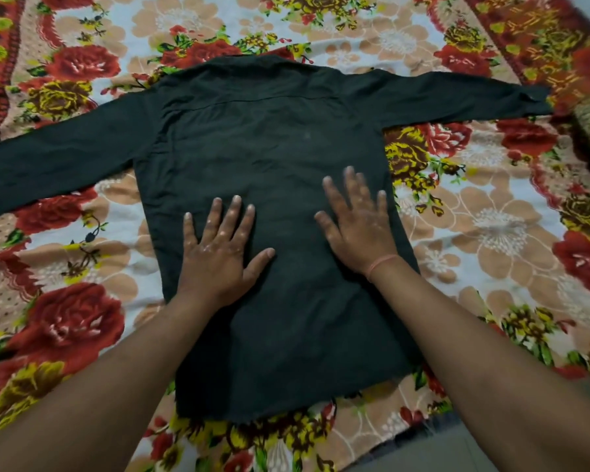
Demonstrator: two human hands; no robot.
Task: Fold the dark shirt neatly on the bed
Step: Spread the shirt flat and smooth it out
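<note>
Now the dark long-sleeved cotton shirt, laid mid-frame on the floral bedspread, is pressed by left hand and right hand, fingers spread; creases are best smoothed outward before folding.

We're seeing dark long-sleeved cloth shirt lying flat, back up, sleeves stretching sideways, on floral bed cover.
</note>
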